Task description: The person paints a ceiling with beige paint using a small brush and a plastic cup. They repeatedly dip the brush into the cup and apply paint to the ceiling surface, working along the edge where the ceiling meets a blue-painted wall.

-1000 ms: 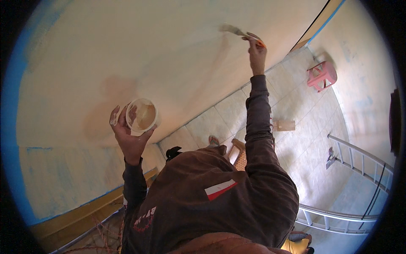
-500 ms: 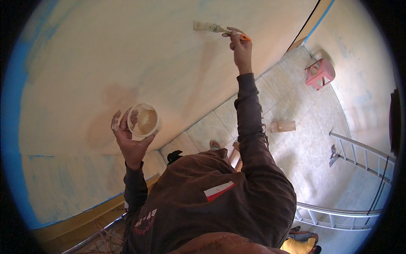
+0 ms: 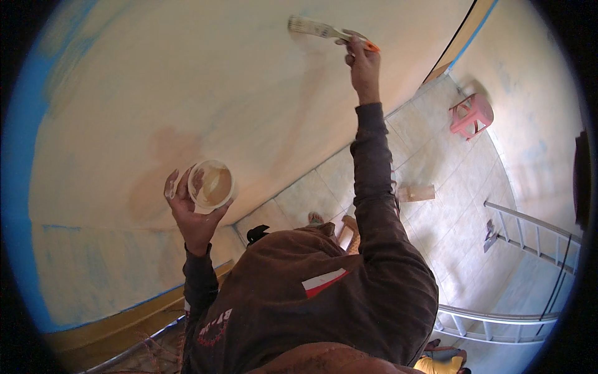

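My left hand (image 3: 193, 221) grips a small white tub (image 3: 212, 184) with pale cream paint inside and smeared on its rim; paint also marks my fingers. My right hand (image 3: 365, 71) holds a flat paintbrush (image 3: 311, 27) with an orange-tipped handle, raised at the cream wall (image 3: 187, 75). Its pale bristles are against or very close to the wall; I cannot tell which. Blue patches show through the paint toward the wall's left side.
A pink plastic stool (image 3: 472, 115) stands by the right wall. A block (image 3: 417, 192) lies on the tiled floor (image 3: 436, 156). An aluminium ladder (image 3: 529, 221) is at the lower right, with a person in yellow (image 3: 439, 364) beyond my arm. My foot (image 3: 314, 218) shows below.
My right hand and brush have moved leftward along the wall, then a little upward and slightly right. My left hand with the tub has shifted slightly right and down.
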